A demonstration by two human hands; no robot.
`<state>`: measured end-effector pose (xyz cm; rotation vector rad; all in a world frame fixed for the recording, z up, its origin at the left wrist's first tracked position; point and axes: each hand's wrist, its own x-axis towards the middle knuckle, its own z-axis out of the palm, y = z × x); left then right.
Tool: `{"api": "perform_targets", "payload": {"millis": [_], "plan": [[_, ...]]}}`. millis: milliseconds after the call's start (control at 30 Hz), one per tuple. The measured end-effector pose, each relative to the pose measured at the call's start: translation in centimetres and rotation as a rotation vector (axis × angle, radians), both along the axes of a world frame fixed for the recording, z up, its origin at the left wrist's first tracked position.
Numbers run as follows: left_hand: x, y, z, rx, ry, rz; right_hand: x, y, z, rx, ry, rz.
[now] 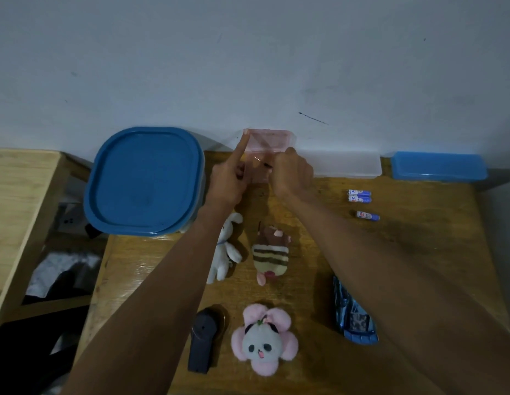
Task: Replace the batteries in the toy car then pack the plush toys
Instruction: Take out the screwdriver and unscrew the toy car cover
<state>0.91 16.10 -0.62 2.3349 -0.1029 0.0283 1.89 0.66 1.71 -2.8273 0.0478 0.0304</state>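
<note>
Both hands hold a translucent pink box lifted at the far middle of the wooden table. My left hand grips its left side with the index finger stretched up along the edge. My right hand is closed on its lower right side. Below lie a white rabbit plush, partly hidden by my left forearm, a striped brown plush and a pink flower panda plush. The blue toy car lies at the right, partly under my right forearm. Three batteries lie at the far right.
A large blue-lidded container stands at the far left. A clear lid or box and a blue box rest against the wall. A dark remote-like device lies near the front. Another wooden table stands to the left.
</note>
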Motion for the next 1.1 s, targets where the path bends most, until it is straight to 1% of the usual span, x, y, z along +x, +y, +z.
{"api": "perform_targets", "payload": {"millis": [100, 167, 200, 267, 333, 400, 433, 533, 633, 733, 833, 933, 1100], "plan": [[0.1, 0.1, 0.1, -0.009, -0.002, -0.003, -0.3, 0.2, -0.1, -0.016, 0.000, -0.007], [0.1, 0.0, 0.1, -0.017, 0.003, 0.003, -0.5, 0.0, 0.2, 0.029, -0.003, -0.020], [0.1, 0.0, 0.1, -0.021, 0.008, 0.002, -0.6, -0.2, 0.5, 0.091, -0.014, -0.027], [0.1, 0.0, 0.1, -0.033, 0.011, 0.001, -1.0, -0.8, 1.0, 0.288, -0.062, -0.036], [0.0, -0.1, 0.1, -0.039, -0.005, -0.004, -1.6, -1.5, 1.4, 0.489, -0.163, -0.034], [-0.1, -0.2, 0.1, -0.027, -0.034, -0.006, -1.7, -2.1, 1.2, 0.595, -0.269, -0.070], [-0.2, -0.3, 0.1, -0.020, -0.048, -0.002, -1.6, -2.4, 1.2, 0.612, -0.300, -0.100], [-0.4, -0.5, 0.0, -0.035, -0.090, 0.018, -1.0, -2.9, 1.2, 0.613, -0.305, -0.175], [-0.6, -0.7, 0.0, -0.023, -0.091, 0.032, -1.0, -3.1, 1.0, 0.572, -0.255, -0.134], [-0.6, -0.7, 0.3, -0.027, -0.075, 0.047, -1.2, -2.9, 0.9, 0.599, -0.188, -0.135], [-0.8, -0.7, 0.5, 0.014, -0.050, 0.060, -1.4, -2.7, 0.9, 0.593, -0.197, -0.124], [-0.9, -0.7, 0.4, 0.007, -0.049, 0.055, -2.3, -2.6, 0.4, 0.581, -0.161, -0.114], [-0.7, -0.9, 0.4, 0.117, -0.037, 0.029, -3.3, -2.5, -1.3, 0.472, -0.068, -0.105]]}}
